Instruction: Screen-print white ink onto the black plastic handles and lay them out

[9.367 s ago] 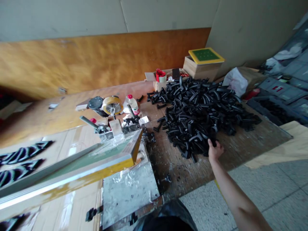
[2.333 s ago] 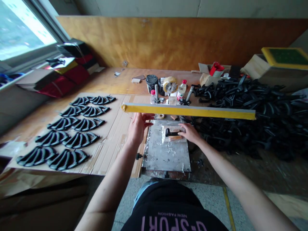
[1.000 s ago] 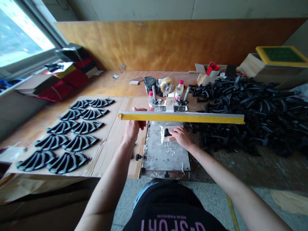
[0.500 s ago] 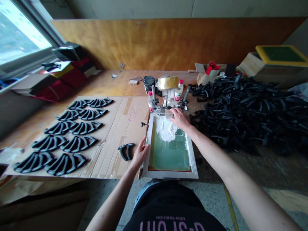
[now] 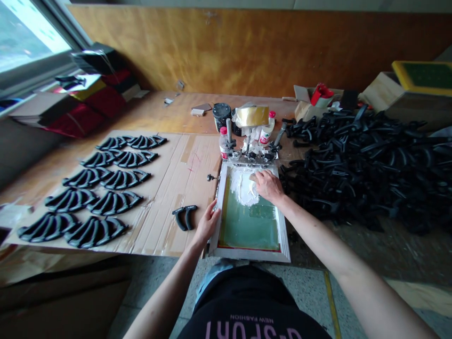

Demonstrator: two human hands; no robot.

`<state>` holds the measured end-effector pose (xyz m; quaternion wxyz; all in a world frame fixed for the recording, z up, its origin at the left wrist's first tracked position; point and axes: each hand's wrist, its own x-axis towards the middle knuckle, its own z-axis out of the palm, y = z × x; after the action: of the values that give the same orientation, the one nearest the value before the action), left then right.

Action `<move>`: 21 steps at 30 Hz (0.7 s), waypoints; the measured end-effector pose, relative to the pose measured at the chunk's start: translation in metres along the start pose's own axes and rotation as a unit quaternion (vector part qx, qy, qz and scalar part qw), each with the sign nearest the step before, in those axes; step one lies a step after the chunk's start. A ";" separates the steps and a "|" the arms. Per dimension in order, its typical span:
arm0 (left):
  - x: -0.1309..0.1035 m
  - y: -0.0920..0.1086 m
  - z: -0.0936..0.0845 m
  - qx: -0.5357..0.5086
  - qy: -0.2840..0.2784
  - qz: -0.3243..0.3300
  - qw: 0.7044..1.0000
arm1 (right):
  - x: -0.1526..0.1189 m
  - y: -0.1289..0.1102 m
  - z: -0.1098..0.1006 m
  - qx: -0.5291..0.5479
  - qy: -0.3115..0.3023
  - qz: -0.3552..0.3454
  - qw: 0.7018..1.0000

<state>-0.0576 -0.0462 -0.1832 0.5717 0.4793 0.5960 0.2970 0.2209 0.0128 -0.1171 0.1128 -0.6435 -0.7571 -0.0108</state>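
A silver-edged printing screen (image 5: 250,231) with green mesh lies in front of me, fixed at its far end to a metal hinge clamp (image 5: 250,159). White ink (image 5: 243,188) is smeared thickly over the mesh's upper part. My right hand (image 5: 270,186) is closed around a small squeegee (image 5: 253,177) at the right of the ink; most of the tool is hidden by the fingers. At the screen's left edge, my left hand (image 5: 209,221) grips the frame, its fingertips partly out of sight. Two black curved levers (image 5: 185,217) lie on cardboard left of that hand.
Rows of black levers (image 5: 102,179) fan out on the cardboard sheet (image 5: 165,183) at left. A large heap of black levers (image 5: 353,165) covers the right side. Behind the clamp stand red-capped bottles (image 5: 267,129) and a dark tub (image 5: 221,117). A small knob (image 5: 211,177) sticks out left.
My right hand has drawn the squeegee from beside the clamp toward me, onto the inked mesh. My left hand stays at the frame's edge. The view has shifted slightly.
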 end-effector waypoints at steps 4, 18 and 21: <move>0.000 0.002 0.000 -0.011 -0.002 -0.005 1.000 | -0.010 -0.012 0.003 0.018 -0.018 -0.050 0.998; -0.012 0.021 0.002 -0.058 -0.001 -0.019 0.998 | -0.029 0.001 -0.008 0.148 0.017 -0.179 0.973; -0.014 0.026 0.002 -0.066 -0.010 -0.022 0.998 | -0.040 0.000 -0.006 0.165 0.002 -0.220 0.962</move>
<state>-0.0516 -0.0498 -0.1549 0.6148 0.4302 0.5797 0.3177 0.2277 -0.0275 -0.1189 0.2139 -0.4336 -0.8709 0.0879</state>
